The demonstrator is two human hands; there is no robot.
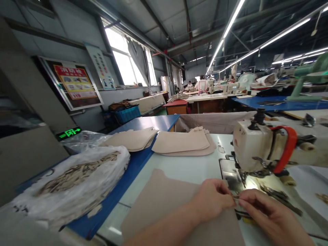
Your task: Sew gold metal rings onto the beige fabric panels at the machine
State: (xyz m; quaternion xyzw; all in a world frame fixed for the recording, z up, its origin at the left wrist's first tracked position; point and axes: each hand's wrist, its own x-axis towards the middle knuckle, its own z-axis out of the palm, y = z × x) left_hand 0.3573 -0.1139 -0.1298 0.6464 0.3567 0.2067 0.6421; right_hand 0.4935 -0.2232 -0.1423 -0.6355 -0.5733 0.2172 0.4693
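A large beige panel (166, 201), of fabric or leather, lies flat on the pale sewing table under my left forearm. My left hand (211, 200) is closed in a pinch at the panel's right edge. Close to it, my right hand (269, 213) pinches with thumb and forefinger. A small beige strip (236, 197) shows between the fingertips of both hands; its full shape is hidden. Just beyond the fingers stands a white sewing machine (252, 143) with a red-orange guard, its lamp lighting the needle area. The metal needle plate (232, 174) is partly behind my left hand.
Stacked beige panels (181, 141) lie at the table's back, with another stack (133, 138) to their left. A white plastic bag (115, 160) of small beige pieces rests on the blue tabletop (138, 167). A green fan (304, 80) stands back right; a co-worker (189, 83) is far behind.
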